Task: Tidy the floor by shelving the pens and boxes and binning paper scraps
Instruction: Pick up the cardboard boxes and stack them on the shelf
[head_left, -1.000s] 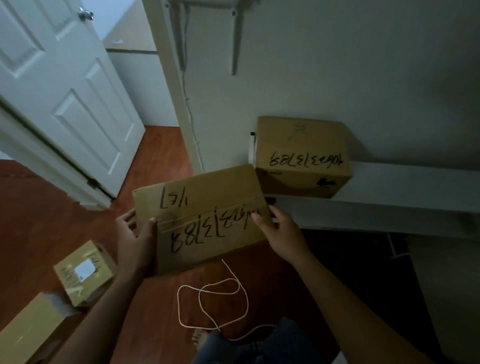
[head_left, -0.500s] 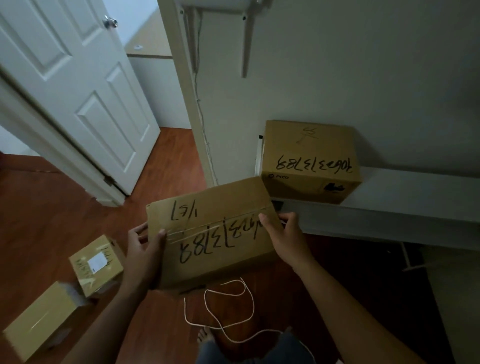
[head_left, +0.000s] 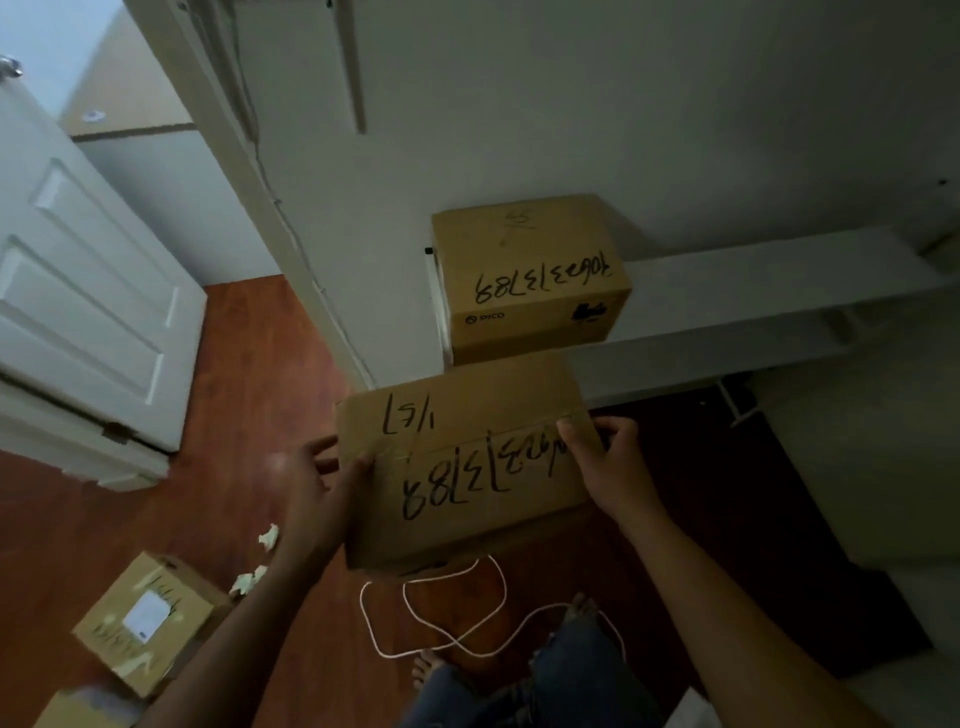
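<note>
Wooden floor (head_left: 249, 374), white shelf (head_left: 753, 291) by wall. Held cardboard box (head_left: 467, 467): clasped at its sides by left hand (head_left: 317, 493) and right hand (head_left: 608, 467), raised just before the shelved box (head_left: 530, 280). Paper scraps (head_left: 260, 561) lay on floor.

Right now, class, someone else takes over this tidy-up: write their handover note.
Left hand and right hand: both grip the held box, in the air just short of the white shelf.
Done: one box on the shelf.
Left: shelve the held box; taped box and paper scraps remain on the floor. No pens or bin in view.
</note>
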